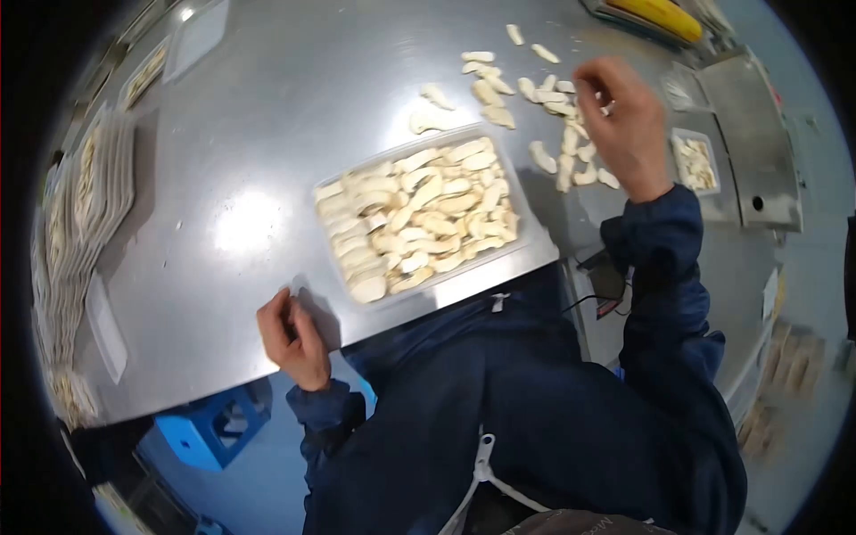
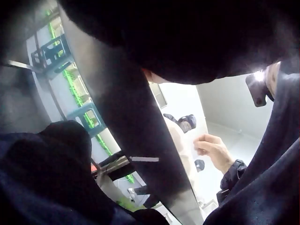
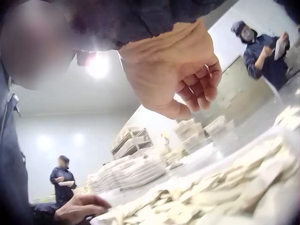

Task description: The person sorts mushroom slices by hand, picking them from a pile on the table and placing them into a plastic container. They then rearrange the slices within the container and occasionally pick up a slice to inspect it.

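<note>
A clear tray (image 1: 528, 234) near the table's front edge holds many pale slices (image 1: 432, 209), lined up along its left side and more jumbled elsewhere. Over loose slices (image 1: 568, 165) to its right hangs my right hand (image 1: 624, 129), fingers bent. The right wrist view has this hand (image 3: 173, 70) above slices, its fingers loosely curled and no piece visible in them. My left hand (image 1: 296, 343) rests at the table edge left of the tray, loosely curled, with nothing visible in it. In the left wrist view dark fabric hides most of the left hand.
Stacked trays (image 1: 111, 178) line the table's left side. A small tray of pieces (image 1: 695, 162) lies at the right, near a metal scale-like device (image 1: 749, 134). A yellow object (image 1: 660, 16) is at the back right. Two people (image 3: 267, 56) stand in the background.
</note>
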Motion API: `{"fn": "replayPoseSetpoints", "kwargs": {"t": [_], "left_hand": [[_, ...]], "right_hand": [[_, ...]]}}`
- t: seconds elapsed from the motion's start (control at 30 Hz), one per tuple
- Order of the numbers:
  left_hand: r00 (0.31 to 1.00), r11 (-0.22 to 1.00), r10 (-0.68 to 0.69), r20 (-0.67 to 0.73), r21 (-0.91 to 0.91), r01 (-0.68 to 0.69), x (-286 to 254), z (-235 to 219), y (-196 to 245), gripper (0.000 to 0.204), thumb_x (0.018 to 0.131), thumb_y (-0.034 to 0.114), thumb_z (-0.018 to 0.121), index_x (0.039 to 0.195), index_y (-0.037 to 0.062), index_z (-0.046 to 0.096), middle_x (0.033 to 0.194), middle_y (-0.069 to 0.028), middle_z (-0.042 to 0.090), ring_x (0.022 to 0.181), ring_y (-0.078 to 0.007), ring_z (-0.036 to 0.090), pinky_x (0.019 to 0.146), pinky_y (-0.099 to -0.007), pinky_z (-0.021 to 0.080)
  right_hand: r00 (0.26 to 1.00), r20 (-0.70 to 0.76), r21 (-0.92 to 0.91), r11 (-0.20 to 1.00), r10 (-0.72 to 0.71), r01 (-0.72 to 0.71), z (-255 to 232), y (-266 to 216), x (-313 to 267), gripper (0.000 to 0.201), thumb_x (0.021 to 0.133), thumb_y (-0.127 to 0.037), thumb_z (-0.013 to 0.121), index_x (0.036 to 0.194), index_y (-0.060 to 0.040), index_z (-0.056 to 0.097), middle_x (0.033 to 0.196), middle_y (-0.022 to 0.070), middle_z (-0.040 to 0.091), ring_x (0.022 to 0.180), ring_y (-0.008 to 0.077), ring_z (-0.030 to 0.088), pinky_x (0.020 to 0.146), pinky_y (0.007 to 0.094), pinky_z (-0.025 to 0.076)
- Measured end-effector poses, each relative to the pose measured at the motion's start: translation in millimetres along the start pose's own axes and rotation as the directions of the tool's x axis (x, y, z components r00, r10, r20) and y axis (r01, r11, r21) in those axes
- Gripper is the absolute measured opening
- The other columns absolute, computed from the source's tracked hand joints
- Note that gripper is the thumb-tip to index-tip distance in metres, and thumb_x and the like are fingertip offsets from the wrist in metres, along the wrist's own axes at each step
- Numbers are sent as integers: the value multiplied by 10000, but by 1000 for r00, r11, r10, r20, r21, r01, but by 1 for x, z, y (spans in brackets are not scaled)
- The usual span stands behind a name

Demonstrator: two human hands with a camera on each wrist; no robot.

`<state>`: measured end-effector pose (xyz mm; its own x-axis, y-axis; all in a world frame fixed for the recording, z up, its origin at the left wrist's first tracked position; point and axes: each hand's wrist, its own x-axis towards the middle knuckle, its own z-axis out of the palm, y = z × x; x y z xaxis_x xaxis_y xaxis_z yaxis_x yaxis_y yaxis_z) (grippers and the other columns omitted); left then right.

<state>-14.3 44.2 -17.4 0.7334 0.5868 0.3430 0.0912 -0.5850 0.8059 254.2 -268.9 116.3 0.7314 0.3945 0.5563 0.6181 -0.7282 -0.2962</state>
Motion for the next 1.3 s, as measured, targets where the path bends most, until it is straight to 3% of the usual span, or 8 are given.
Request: {"fn": "replayPoseSetpoints", "kwargs": {"t": [0.1, 0.2, 0.47, 0.7, 0.8, 1.1, 1.2, 1.3], "left_hand": [[1000, 995, -4, 30, 97, 1, -1, -3, -4, 190, 943, 18, 562, 1114, -43, 621, 946, -82, 580, 774, -142, 518, 706, -258, 439], [998, 986, -31, 50, 164, 22, 0, -3, -1, 184, 969, 50, 557, 1119, -37, 619, 956, -75, 585, 812, -135, 532, 741, -253, 447], [999, 974, 32, 41, 221, -41, 3, 1, -1, 151, 954, 10, 558, 1079, -44, 623, 937, -89, 574, 764, -149, 512, 685, -268, 430], [997, 976, 65, 44, 207, -73, 0, 0, -17, 160, 990, 48, 548, 1108, -38, 610, 933, -60, 568, 770, -107, 509, 713, -245, 443], [998, 980, -10, 56, 197, -1, 0, -1, -13, 152, 963, -7, 533, 1082, -62, 611, 964, -122, 570, 862, -202, 558, 799, -303, 466], [998, 972, 16, 58, 233, -29, 2, 1, -3, 161, 967, -13, 519, 1087, -66, 611, 970, -135, 571, 873, -219, 562, 810, -311, 464], [997, 971, 47, 63, 233, -60, 4, 3, 1, 161, 962, -15, 520, 1084, -67, 613, 971, -140, 572, 872, -231, 565, 808, -320, 467], [997, 973, 42, 61, 225, -55, 3, 2, 0, 162, 957, -15, 525, 1083, -67, 614, 972, -144, 573, 867, -236, 567, 802, -325, 471]], "right_hand": [[969, 25, -243, 942, 245, -231, -47, 62, -9, 90, 823, -119, 616, 861, -38, 630, 790, 147, 631, 763, 371, 630, 682, 447, 502], [911, 209, -401, 881, 355, -251, -53, 114, -37, 100, 828, -121, 596, 841, -34, 643, 787, 158, 637, 801, 372, 639, 707, 448, 504], [929, 233, -162, 953, 287, -254, -3, 109, -56, 108, 839, -114, 605, 844, -14, 646, 882, 155, 640, 800, 360, 623, 706, 424, 482], [896, 96, -307, 869, 434, -388, -18, 150, -65, 105, 821, -96, 604, 861, -22, 667, 947, 155, 646, 838, 393, 631, 753, 476, 492], [902, 81, -289, 876, 425, -387, -21, 158, -67, 114, 840, -92, 592, 908, -32, 661, 917, 130, 632, 801, 342, 629, 706, 434, 482], [879, 221, -249, 896, 422, -367, -12, 155, -54, 153, 815, -103, 607, 936, -50, 684, 972, 139, 636, 883, 367, 632, 779, 454, 504], [928, 289, -115, 971, 235, -211, 5, 141, -53, 181, 804, -103, 613, 966, -49, 674, 976, 140, 625, 908, 351, 626, 795, 443, 506], [940, 303, -213, 972, 158, -94, 21, 142, -54, 225, 788, -83, 629, 1009, -44, 649, 973, 135, 595, 922, 331, 607, 787, 420, 497]]}}
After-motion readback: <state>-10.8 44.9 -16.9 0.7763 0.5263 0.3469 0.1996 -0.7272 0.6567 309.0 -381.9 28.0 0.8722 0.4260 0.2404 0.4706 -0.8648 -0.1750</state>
